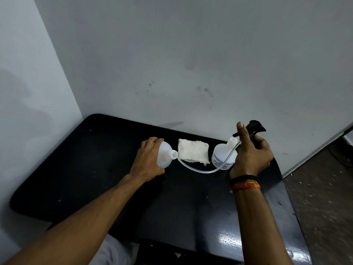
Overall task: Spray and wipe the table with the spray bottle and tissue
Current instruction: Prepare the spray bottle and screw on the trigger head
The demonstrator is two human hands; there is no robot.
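My left hand (148, 160) grips a white plastic bottle (165, 154), tilted with its open neck pointing right. My right hand (252, 153) holds the black spray head (255, 127) lifted off, index finger raised. Its clear dip tube (198, 170) curves down across the table toward the left bottle's neck. A second white bottle with a label (223, 154) stands open just left of my right hand. A folded white tissue (193, 152) lies flat on the black table (95, 169) between the two bottles.
The table sits in a corner, with a grey wall (191, 64) behind and a wall on the left. A dark speckled floor (324, 197) lies to the right. My right wrist wears a black and orange band (246, 183).
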